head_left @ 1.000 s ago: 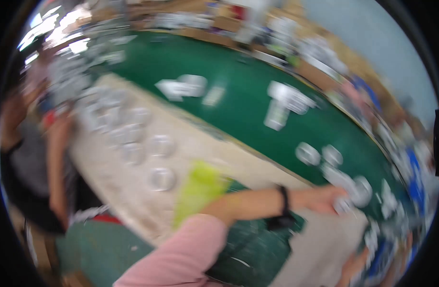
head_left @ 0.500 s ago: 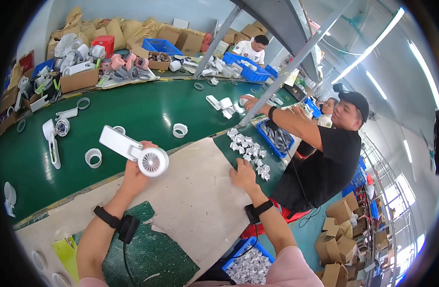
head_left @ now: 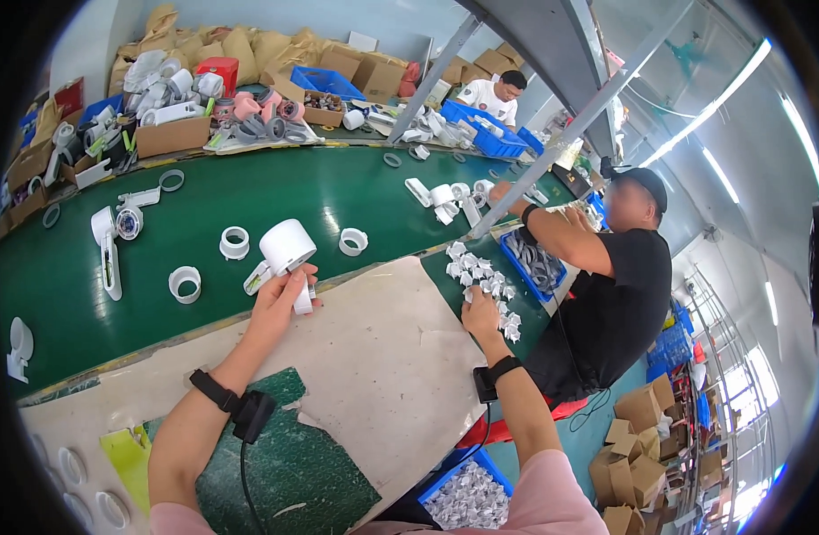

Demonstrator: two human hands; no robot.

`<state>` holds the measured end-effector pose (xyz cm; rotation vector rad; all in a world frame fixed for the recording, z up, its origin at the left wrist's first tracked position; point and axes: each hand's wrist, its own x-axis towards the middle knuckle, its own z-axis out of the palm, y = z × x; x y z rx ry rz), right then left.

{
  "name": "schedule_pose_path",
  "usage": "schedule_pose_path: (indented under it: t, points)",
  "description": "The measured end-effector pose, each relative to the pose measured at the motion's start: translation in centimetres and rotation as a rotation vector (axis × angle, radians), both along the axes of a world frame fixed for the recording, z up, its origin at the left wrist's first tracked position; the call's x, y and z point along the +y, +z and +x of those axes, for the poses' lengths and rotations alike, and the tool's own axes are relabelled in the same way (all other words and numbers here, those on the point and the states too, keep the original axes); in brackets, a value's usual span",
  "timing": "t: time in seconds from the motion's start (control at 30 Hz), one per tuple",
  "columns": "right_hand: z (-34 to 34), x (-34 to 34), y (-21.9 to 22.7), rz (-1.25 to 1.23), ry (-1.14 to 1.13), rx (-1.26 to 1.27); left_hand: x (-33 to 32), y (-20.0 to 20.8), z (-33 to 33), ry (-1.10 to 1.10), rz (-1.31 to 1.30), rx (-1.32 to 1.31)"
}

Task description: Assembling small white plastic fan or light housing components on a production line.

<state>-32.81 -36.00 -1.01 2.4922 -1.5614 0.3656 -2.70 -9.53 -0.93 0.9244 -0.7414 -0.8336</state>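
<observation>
My left hand (head_left: 283, 301) is wrapped around a white handheld fan (head_left: 287, 244), raised over the near edge of the green belt. Its smooth rounded head points up and its handle parts stick out around my fingers. At the right of the worktop my right hand (head_left: 481, 316) has its fingers curled together at a pile of small white star-shaped plastic parts (head_left: 490, 283). A small white part shows at the fingertips, partly hidden. On the belt near my left hand lie white plastic rings (head_left: 185, 283).
Fan pieces (head_left: 106, 254) are scattered over the green belt (head_left: 284, 192). A person in black (head_left: 610, 276) works at my right beside a blue bin of grey rings (head_left: 531, 263). Below sits a blue bin of white parts (head_left: 467, 495). A metal post (head_left: 552, 152) slants across.
The fan in my left hand has turned, its grille no longer facing me and its rounded back up. My right hand has moved forward onto the pile, and its fingers have closed.
</observation>
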Motion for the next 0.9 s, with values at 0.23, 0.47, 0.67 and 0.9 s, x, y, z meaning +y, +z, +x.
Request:
schedule_pose_path:
  t: [0.23, 0.47, 0.67, 0.9]
  points:
    - [0.3, -1.1, 1.2, 0.105, 0.034, 0.044, 0.2, -0.1, -0.1, -0.037, 0.012, -0.031]
    - [6.6, 3.8, 6.6, -0.078, 0.440, -0.185, 0.5, 0.2, -0.2, -0.055, 0.045, -0.084]
    - [14.6, 15.2, 9.3, 0.152, 0.797, -0.614, 0.9, 0.3, -0.2, -0.171, 0.008, -0.007]
    - [14.7, 19.3, 4.4, 0.591, 0.726, -0.758, 0.7, 0.1, -0.6, -0.165, 0.057, -0.114]
